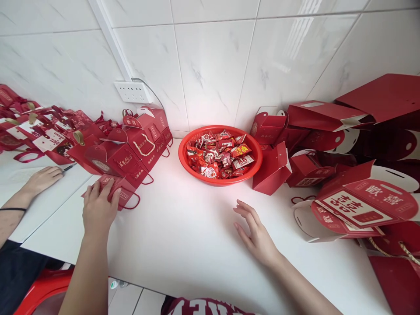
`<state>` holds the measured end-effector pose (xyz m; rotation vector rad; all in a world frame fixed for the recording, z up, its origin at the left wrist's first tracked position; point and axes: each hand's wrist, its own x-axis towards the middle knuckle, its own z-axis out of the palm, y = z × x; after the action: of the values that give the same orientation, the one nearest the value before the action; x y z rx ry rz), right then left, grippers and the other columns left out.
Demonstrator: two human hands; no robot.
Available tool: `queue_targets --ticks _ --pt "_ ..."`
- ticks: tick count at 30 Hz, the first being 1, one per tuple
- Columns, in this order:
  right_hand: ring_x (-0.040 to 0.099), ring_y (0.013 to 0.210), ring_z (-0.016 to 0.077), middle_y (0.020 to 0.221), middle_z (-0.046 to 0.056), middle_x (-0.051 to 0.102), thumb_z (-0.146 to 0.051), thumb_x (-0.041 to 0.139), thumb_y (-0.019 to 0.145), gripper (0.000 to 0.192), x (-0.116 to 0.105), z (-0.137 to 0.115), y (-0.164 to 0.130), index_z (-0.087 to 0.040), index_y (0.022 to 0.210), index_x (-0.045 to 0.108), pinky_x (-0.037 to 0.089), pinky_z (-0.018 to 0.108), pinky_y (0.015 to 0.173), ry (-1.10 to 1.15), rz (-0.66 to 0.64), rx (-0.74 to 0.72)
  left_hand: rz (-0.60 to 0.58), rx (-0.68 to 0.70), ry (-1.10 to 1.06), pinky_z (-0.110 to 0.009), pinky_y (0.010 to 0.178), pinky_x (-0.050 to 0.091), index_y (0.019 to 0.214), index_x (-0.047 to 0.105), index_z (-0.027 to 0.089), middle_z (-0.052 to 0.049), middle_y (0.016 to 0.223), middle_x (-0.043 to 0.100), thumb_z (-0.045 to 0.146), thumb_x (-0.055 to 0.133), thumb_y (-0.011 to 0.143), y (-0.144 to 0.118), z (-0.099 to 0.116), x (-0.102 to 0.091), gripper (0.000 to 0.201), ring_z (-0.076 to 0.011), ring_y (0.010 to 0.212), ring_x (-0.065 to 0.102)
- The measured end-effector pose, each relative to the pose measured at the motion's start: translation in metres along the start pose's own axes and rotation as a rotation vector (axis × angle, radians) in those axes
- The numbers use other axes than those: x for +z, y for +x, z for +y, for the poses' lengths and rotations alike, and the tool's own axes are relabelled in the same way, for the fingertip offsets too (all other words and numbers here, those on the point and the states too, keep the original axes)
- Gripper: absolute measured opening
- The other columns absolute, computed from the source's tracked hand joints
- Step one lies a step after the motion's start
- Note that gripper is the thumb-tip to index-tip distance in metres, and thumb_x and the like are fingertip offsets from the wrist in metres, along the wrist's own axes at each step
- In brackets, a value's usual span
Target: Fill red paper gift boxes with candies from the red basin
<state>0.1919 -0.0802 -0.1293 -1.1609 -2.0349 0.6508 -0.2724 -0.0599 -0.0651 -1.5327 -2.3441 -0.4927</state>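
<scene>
My left hand (99,214) grips a small red gift box (126,197) from above, its fingers spread over the top. A dark red cord handle loops out from the box's right side. The box stands at the front of a row of red gift boxes (126,158) with gold lettering. My right hand (258,239) hovers open and empty, fingers apart, over the white table (183,236). Beyond it a red plastic basket (183,164) holds many wrapped sweets (218,157) in red packets.
Red boxes crowd the right side, some printed with white characters (356,208); several have open flaps. More boxes with ribbons (49,133) fill the far left. Another person's hand (42,180) rests there beside a pen (69,167). A tiled wall with a socket panel (132,92) borders the back.
</scene>
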Motion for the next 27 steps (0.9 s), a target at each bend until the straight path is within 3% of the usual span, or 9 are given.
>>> queue_targets --ticks 7,12,16,20,22,25,27 --pt "0.04 0.137 0.024 0.149 0.013 0.035 -0.023 0.044 0.098 0.038 -0.001 -0.001 0.0 -0.026 0.136 0.04 0.044 0.046 0.108 0.01 -0.013 0.007 0.04 0.044 0.022 -0.049 0.115 0.027 0.142 0.047 0.012 -0.018 0.151 0.038 0.049 0.036 0.098 0.003 -0.002 0.004 0.058 -0.0362 0.143 0.027" --pt "0.044 0.134 0.024 0.148 0.013 0.037 -0.024 0.043 0.098 0.033 -0.002 -0.007 0.003 -0.026 0.131 0.045 0.046 0.045 0.107 0.042 -0.005 0.011 -0.084 0.014 0.118 -0.07 0.107 0.02 0.147 0.038 0.018 -0.023 0.152 0.033 0.051 0.025 0.099 0.005 0.006 -0.008 0.059 -0.0393 0.142 0.028" --pt "0.044 0.135 0.0243 0.146 0.012 0.041 -0.024 0.044 0.098 0.029 -0.016 -0.011 0.008 -0.026 0.127 0.049 0.045 0.045 0.107 0.021 0.028 -0.024 -0.049 -0.012 0.122 -0.073 0.106 0.018 0.147 0.037 0.015 -0.027 0.154 0.027 0.054 0.025 0.098 0.008 0.027 -0.02 0.064 -0.0401 0.145 0.022" --pt "0.05 0.129 0.0249 0.14 0.012 0.049 -0.024 0.046 0.098 0.025 -0.056 -0.011 0.022 -0.025 0.122 0.054 0.047 0.043 0.104 -0.104 0.101 -0.087 0.065 0.113 0.044 -0.071 0.11 0.016 0.142 0.045 0.013 -0.023 0.155 0.03 0.054 0.03 0.095 0.009 0.063 -0.046 0.064 -0.0393 0.143 0.028" --pt "0.055 0.123 0.0251 0.135 0.012 0.054 -0.024 0.047 0.097 0.022 -0.087 -0.015 0.032 -0.024 0.117 0.057 0.049 0.042 0.101 -0.181 0.152 -0.104 0.054 0.239 -0.096 -0.059 0.113 0.028 0.138 0.051 0.02 -0.013 0.151 0.041 0.056 0.034 0.093 0.005 0.084 -0.066 0.061 -0.0347 0.136 0.042" --pt "0.056 0.121 0.0256 0.127 0.009 0.06 -0.027 0.048 0.097 0.02 -0.138 -0.027 0.049 -0.024 0.112 0.061 0.047 0.043 0.102 -0.289 0.288 -0.092 -0.245 0.414 -0.307 -0.046 0.106 0.046 0.13 0.056 0.043 0.007 0.133 0.061 0.06 0.046 0.086 -0.007 0.116 -0.098 0.049 -0.0278 0.124 0.056" --pt "0.058 0.119 0.0253 0.127 0.008 0.061 -0.029 0.048 0.097 0.021 -0.169 -0.036 0.056 -0.024 0.111 0.063 0.047 0.044 0.101 -0.356 0.435 -0.041 -0.438 0.608 -0.366 -0.044 0.108 0.046 0.131 0.057 0.046 0.008 0.134 0.06 0.06 0.053 0.082 -0.016 0.138 -0.118 0.052 -0.0294 0.128 0.054"
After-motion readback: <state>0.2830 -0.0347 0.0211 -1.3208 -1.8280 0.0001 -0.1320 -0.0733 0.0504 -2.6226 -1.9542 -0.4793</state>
